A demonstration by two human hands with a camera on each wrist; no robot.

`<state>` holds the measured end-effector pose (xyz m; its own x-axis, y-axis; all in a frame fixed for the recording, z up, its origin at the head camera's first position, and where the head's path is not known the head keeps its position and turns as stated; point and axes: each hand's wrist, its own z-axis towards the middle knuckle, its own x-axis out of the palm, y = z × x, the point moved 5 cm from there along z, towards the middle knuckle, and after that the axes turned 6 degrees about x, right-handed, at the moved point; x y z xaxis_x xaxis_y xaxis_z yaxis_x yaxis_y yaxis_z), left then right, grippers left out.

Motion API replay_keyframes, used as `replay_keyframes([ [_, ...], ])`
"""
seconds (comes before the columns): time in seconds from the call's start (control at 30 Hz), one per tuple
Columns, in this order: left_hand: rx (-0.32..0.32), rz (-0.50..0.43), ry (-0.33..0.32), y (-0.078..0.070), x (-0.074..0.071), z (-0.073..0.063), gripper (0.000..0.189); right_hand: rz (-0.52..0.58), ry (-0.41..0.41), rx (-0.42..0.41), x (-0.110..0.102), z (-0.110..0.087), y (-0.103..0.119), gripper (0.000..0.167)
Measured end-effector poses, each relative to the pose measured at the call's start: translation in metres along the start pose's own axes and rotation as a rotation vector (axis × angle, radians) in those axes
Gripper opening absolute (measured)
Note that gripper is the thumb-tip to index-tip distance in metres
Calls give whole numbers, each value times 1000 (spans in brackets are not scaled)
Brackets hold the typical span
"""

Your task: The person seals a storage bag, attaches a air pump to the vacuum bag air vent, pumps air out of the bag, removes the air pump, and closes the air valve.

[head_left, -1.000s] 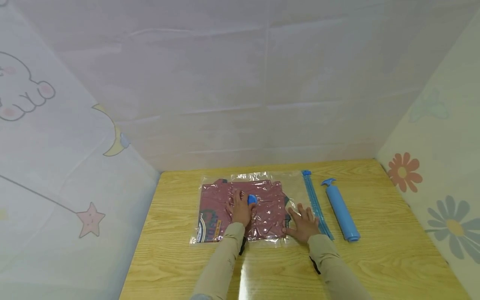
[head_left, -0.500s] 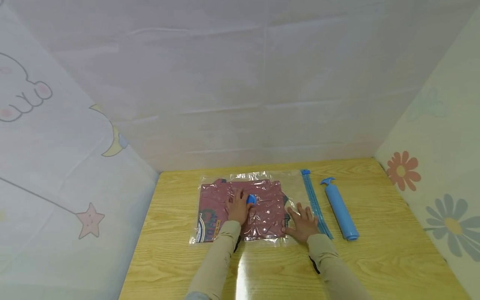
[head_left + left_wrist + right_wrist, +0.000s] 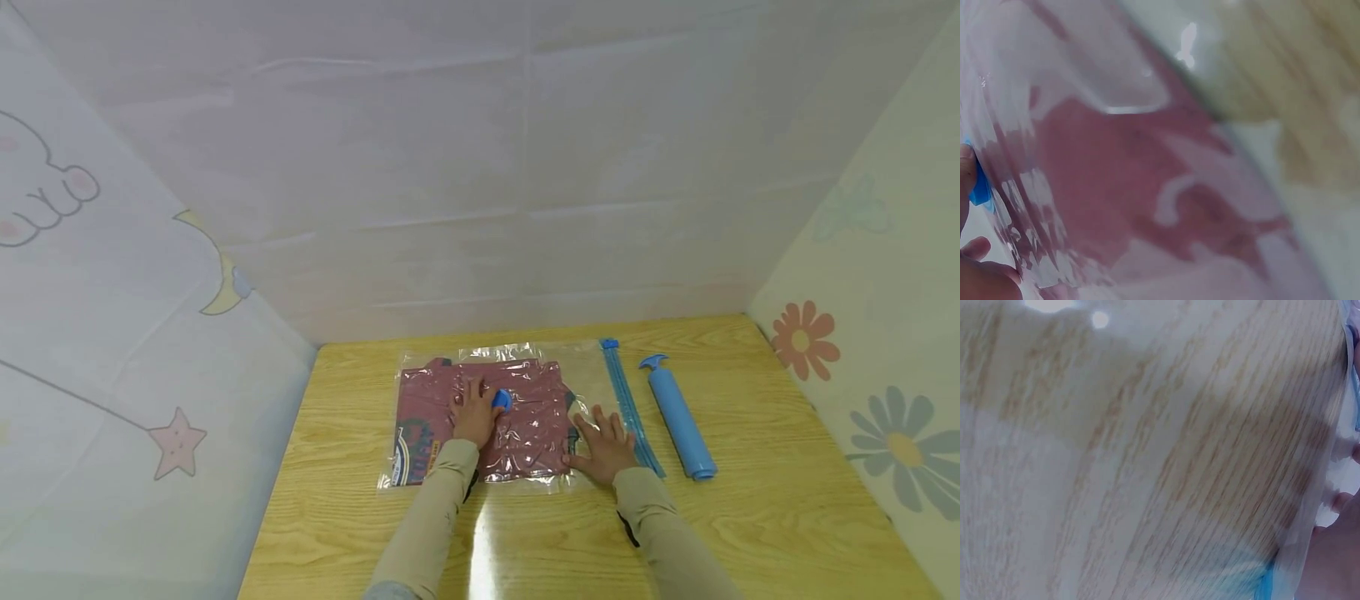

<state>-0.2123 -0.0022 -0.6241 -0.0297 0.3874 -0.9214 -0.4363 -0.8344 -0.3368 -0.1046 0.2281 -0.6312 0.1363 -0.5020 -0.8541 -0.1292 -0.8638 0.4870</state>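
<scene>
A transparent vacuum storage bag [image 3: 588, 371] lies flat on the wooden table with a folded dark red garment [image 3: 532, 421] inside. My left hand [image 3: 471, 418] rests on the bag left of its round blue valve cap [image 3: 502, 400], fingers spread. The thumb is at the cap's edge, as the left wrist view also shows beside the blue cap [image 3: 980, 187]. Toward the bag's right end, my right hand [image 3: 606, 452] presses the plastic with spread fingers, close to the blue zip strip [image 3: 626, 400]. Only part of the right hand [image 3: 1332, 562] shows in the right wrist view.
A blue hand pump [image 3: 681, 423] with a T-handle lies right of the bag. The wooden table [image 3: 337, 417] meets a pale cloth wall at its back, and patterned walls stand on both sides.
My left hand has shifted slightly left over the bag, bringing its thumb to the cap's edge. My right hand stays in place.
</scene>
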Motion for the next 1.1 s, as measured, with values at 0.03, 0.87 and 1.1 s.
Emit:
replay_keyframes([
  [0.03,0,2,2,0,0,0,42,1,1,2,1,0,0,85],
  [0.87,-48,-33,90,46,-6,-12,56,-34,-45,6,-4,11,-20,85],
  [1.1,-64,-31,195,65,-21,-26,65,-46,-19,12,-14,14,-21,83],
])
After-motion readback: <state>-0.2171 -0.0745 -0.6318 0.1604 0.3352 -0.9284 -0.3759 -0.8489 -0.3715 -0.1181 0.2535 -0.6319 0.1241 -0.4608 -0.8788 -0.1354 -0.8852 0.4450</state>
